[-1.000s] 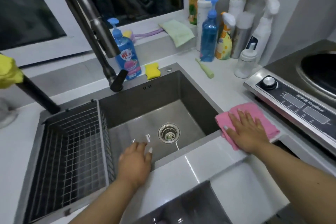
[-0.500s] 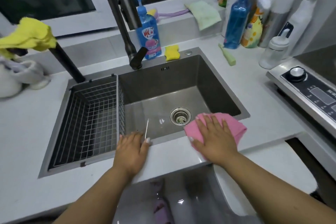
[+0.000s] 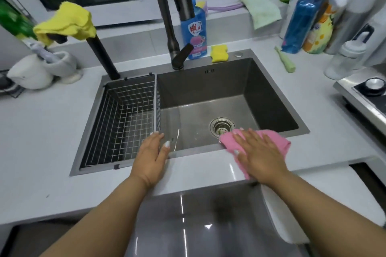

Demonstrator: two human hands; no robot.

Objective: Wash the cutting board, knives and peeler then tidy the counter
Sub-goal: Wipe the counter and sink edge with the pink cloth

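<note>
Flanking the drain (image 3: 221, 128): right hand (image 3: 261, 153) flat on pink cloth (image 3: 277, 142); left hand (image 3: 150, 158) flat beside wire basket (image 3: 125, 123).

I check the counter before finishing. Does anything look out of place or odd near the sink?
Nothing is spilled or damaged. Two small oddities: a yellow cloth is draped over a black handle at the sink's back left corner, and a pale green brush-like tool lies loose on the counter.

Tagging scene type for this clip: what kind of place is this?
A home kitchen, most likely: a steel sink with a pull-down faucet, a cooktop at right, dish soap by the window. The right hand presses a pink cloth.
</note>
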